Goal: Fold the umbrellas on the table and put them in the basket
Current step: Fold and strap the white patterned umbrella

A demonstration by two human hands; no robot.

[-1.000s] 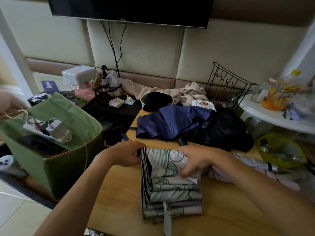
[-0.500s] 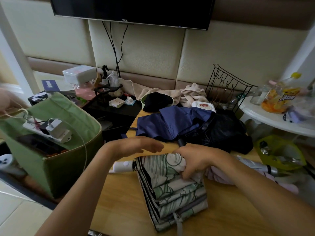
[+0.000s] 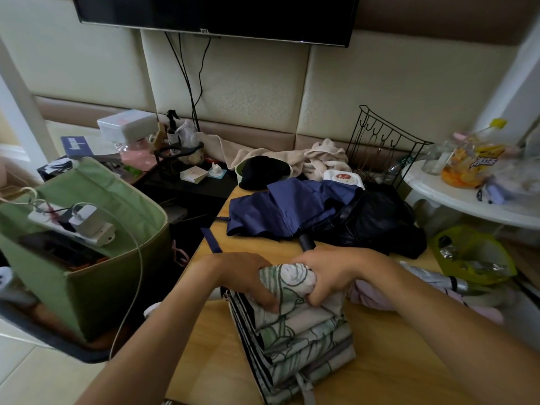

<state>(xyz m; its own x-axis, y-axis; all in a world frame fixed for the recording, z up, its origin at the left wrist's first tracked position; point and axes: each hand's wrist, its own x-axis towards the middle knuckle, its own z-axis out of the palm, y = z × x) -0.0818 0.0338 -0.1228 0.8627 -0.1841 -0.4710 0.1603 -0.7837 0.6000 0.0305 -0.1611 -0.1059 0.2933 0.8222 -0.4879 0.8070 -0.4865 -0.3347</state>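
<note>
Where it hovered: left hand (clamped) on umbrella

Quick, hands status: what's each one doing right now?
Left hand: closed, fingers gripping the leaf-print umbrella at its far end.
Right hand: closed on the same umbrella, squeezing the bunched fabric.

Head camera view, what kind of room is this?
Probably a lived-in bedroom or small apartment room: a wall-mounted TV on a padded wall, and a cluttered wooden table with a towel.
</note>
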